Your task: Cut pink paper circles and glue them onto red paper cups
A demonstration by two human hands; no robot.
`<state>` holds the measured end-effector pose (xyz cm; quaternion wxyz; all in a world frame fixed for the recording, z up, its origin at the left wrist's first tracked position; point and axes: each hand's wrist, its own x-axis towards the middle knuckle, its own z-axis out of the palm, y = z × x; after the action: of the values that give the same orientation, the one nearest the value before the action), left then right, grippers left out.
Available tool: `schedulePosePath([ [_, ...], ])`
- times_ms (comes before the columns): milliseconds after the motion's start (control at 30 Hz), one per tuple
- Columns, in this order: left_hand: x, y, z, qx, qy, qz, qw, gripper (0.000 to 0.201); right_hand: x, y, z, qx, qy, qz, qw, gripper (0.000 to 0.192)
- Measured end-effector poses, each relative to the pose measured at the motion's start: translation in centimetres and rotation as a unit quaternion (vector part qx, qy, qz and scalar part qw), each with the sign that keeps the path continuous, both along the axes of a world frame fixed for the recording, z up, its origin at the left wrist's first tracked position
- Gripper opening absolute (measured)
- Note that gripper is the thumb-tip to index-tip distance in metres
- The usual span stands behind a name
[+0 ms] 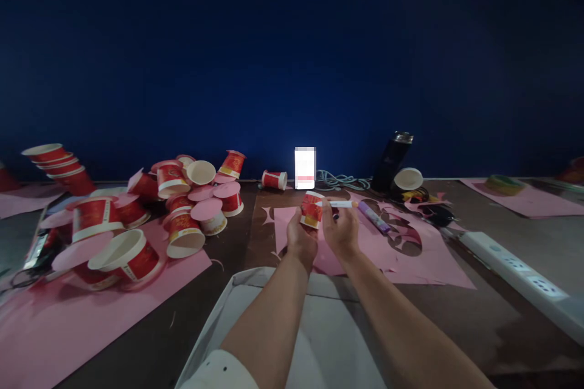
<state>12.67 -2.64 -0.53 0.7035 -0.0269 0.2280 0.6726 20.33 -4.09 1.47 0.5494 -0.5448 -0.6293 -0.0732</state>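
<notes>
My left hand [300,242] is wrapped round a red paper cup [311,211] with a white rim and a yellow band, held tilted above cut pink paper [424,264]. Between the fingers of my right hand [343,232] is a slim white marker [338,204] with an orange end. It lies nearly level, and its left tip is at the cup's right side; whether it touches cannot be made out. Just right of that hand, a purple tube [374,217] rests on the pink paper, near round cut-out holes.
Several red paper cups [187,228], some with pink paper discs, crowd the left side. A lit phone [305,169] stands at the back, beside a coiled cable [342,180]. To the right are a dark flask [391,161], a tape roll [504,185] and a white power strip [515,270].
</notes>
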Motion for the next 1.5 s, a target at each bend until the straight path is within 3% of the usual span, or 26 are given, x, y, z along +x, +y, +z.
schedulePosePath([
  [367,0.2,-0.4,0.6,-0.001,0.022,0.01,1.0,0.017,0.0,-0.2,0.1,0.044,0.021,0.058,0.997,0.024],
  [900,-0.1,-0.1,0.2,-0.008,0.011,0.007,1.0,0.019,0.0,-0.1,0.2,0.014,0.0,0.001,1.0,0.033],
  [1100,-0.1,-0.3,0.7,-0.009,0.007,0.012,1.0,0.018,0.0,-0.2,0.2,0.006,0.015,0.013,1.0,0.033],
  [1200,-0.2,-0.3,0.7,-0.006,0.0,0.016,1.0,0.016,0.0,-0.2,0.4,-0.006,0.071,0.042,0.997,0.031],
  [1333,-0.6,-0.1,0.9,0.012,-0.005,0.009,1.0,0.018,0.3,0.8,-0.1,-0.037,0.263,0.093,0.96,0.033],
  [1433,-0.8,-0.1,1.2,0.021,-0.001,0.001,1.0,0.02,0.7,2.1,-0.8,-0.06,0.419,0.121,0.898,0.036],
  [1500,-0.8,-0.3,1.4,0.02,-0.006,-0.01,1.0,0.02,0.9,2.7,-1.3,-0.123,0.488,0.147,0.852,0.035],
])
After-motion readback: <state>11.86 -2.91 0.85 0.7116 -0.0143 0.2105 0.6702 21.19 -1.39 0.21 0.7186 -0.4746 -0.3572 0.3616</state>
